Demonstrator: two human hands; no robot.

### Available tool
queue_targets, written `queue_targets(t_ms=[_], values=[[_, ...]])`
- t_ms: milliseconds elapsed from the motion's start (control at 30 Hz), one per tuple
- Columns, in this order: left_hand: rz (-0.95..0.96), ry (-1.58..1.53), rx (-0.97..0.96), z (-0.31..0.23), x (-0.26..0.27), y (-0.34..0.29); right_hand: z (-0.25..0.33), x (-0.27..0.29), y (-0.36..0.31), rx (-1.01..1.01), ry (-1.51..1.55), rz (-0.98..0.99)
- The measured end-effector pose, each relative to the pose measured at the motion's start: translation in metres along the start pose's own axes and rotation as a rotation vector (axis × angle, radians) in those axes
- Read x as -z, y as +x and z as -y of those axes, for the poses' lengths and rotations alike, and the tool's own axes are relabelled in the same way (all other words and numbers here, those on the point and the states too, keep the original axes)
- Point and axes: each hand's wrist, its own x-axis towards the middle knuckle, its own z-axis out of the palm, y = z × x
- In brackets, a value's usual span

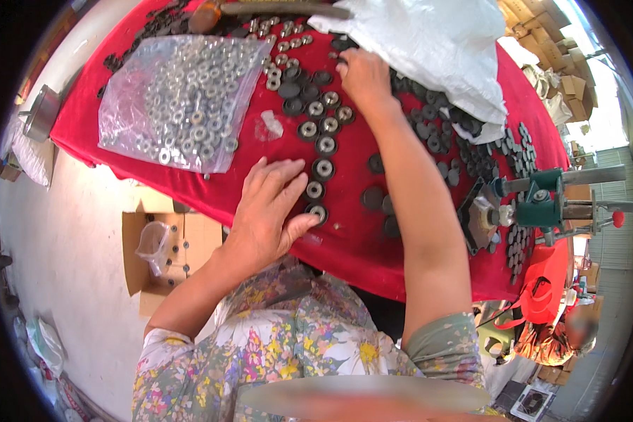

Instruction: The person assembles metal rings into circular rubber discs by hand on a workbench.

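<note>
My left hand (264,207) lies on the red cloth with its fingers outstretched and holds nothing. Its thumb tip touches or nearly touches a black round cap with a metal bearing in it (317,212). That cap is the nearest in a winding row of several, including another bearing-filled cap (323,169). Reaching far across, my right hand (364,79) has its fingers curled down beside dark round pieces; what is between its fingertips is hidden. Plain black caps (292,106) lie left of it, with loose metal bearings (283,47) beyond.
A clear plastic bag of bearings (190,102) lies at left. A white sack (429,49) covers the far right, near many black pieces (429,130). A green hand press (541,197) stands at right. Below the table's left edge sits an open cardboard box (144,271).
</note>
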Motion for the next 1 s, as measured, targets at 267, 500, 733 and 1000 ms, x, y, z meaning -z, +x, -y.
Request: queue_targets(t_ms=[267, 500, 733, 1000], values=[[-0.083, -0.098, -0.014, 0.013, 0.001, -0.013, 0.071, 0.121, -0.110, -0.232, 0.904, 0.298], [-0.033, -0.120, -0.019, 0.003, 0.005, -0.018, 0.091, 0.134, -0.189, -0.202, 0.955, 0.301], [-0.048, -0.119, -0.005, 0.001, 0.003, -0.025, 0.106, 0.126, -0.192, -0.102, 0.710, 0.231], [-0.048, -0.083, -0.081, -0.005, -0.001, -0.026, 0.113, 0.124, -0.197, -0.065, 0.514, 0.152]])
